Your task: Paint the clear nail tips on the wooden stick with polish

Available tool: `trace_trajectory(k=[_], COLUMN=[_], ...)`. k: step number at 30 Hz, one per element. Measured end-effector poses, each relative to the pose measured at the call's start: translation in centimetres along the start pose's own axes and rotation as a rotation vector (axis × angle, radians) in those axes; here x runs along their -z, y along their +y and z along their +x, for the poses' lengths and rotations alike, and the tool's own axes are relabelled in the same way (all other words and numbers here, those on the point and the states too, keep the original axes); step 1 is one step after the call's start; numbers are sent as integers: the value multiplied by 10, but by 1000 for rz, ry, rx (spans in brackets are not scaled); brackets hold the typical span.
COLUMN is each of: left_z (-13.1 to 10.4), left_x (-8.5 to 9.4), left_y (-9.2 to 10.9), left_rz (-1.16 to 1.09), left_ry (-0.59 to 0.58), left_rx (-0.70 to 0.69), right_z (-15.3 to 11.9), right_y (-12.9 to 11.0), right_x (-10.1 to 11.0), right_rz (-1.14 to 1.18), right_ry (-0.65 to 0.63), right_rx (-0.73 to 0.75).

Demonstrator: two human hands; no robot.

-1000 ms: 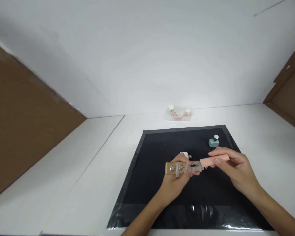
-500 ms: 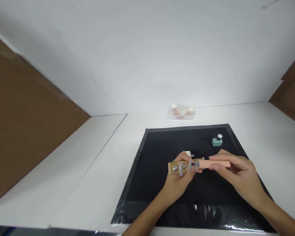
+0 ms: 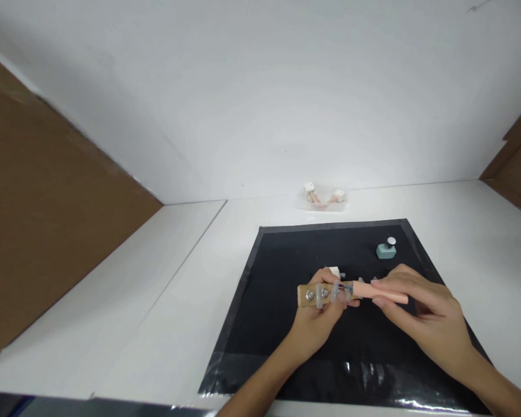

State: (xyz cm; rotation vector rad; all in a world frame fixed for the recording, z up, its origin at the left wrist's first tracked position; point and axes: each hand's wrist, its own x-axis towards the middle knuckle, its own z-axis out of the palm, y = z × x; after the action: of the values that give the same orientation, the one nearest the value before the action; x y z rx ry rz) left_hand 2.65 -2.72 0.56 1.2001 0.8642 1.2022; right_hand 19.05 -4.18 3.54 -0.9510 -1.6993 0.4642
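My left hand (image 3: pixel 316 315) is closed round a narrow light-wood block (image 3: pixel 304 295) that carries round metal screws and several translucent ring-like pieces. Between the thumb and fingers of my right hand (image 3: pixel 429 315) is a slim peach-coloured stick (image 3: pixel 382 292). Its dark, greyish tip meets or overlaps the block's right end; whether they touch I cannot tell. Behind my left fingers, a small white piece (image 3: pixel 334 271) with a dark stub shows in part. A small teal block-shaped item (image 3: pixel 386 251) with a dark stem and white round top stands beyond my right hand.
Under both hands lies a black mat (image 3: pixel 286 249) with shiny taped edges on a white table (image 3: pixel 178 324). Near the back wall, a clear tray (image 3: pixel 323 207) holds white cubes with peach-coloured pieces. Brown panels (image 3: pixel 61 220) stand at both sides.
The peach stick has tilted, its right end now lower than its tip. My right hand has shifted slightly right and down. Both hands keep their hold, and the whole view has drifted slightly.
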Motion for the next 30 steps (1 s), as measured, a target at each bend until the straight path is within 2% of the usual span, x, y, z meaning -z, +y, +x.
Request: trace_trajectory(k=[11, 30], left_z=[1, 2], left_x=[0, 1], left_y=[-4, 2], left_rz=[-10, 17], left_ry=[-7, -9], left_rx=[0, 58], right_z=[2, 4], right_y=[1, -2], right_x=[1, 6], right_rz=[-25, -60], right_ry=[-35, -102], right_rx=[129, 190])
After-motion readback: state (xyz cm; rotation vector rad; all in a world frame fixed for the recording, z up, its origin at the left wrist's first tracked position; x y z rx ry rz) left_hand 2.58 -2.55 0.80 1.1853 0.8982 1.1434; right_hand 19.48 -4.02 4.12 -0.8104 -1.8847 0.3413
